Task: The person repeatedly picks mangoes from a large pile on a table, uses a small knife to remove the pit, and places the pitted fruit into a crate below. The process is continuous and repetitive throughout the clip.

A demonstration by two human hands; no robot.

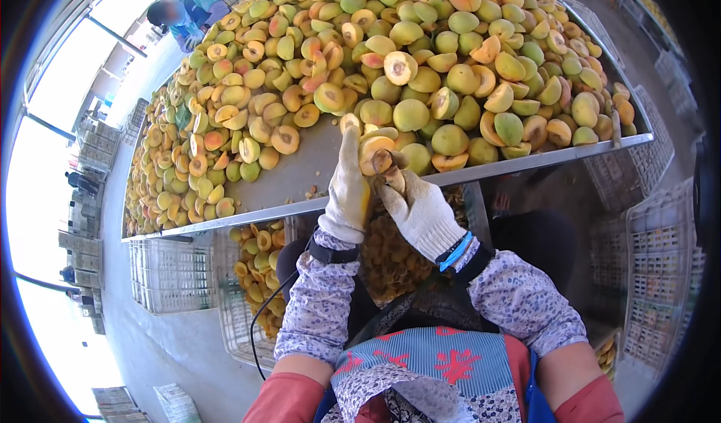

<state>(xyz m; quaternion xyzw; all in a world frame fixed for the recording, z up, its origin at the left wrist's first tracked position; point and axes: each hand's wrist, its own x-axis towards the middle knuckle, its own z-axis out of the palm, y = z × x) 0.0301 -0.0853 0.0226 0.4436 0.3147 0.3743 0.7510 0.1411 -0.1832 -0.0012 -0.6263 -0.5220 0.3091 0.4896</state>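
Note:
My left hand (345, 192), in a pale knitted work glove, holds a yellow peach half (370, 148) with its cut face towards me. In my gloved right hand (419, 206) is a small pitting tool (396, 181), its brown rounded end against the cut face. Fingers hide much of this tool, so its exact shape is unclear. Both hands are over the near edge of a metal-topped table (276, 189). A large heap of whole and halved peaches (450, 79) covers much of it, close beyond my fingertips.
Below the table edge, a plastic crate (242, 316) holds peach pieces, and more fruit scraps (394, 254) lie between my knees. Other crates (659, 276) stand at right. A black cable (256, 333) hangs by my left arm. Another person (194, 15) is at the table's far left.

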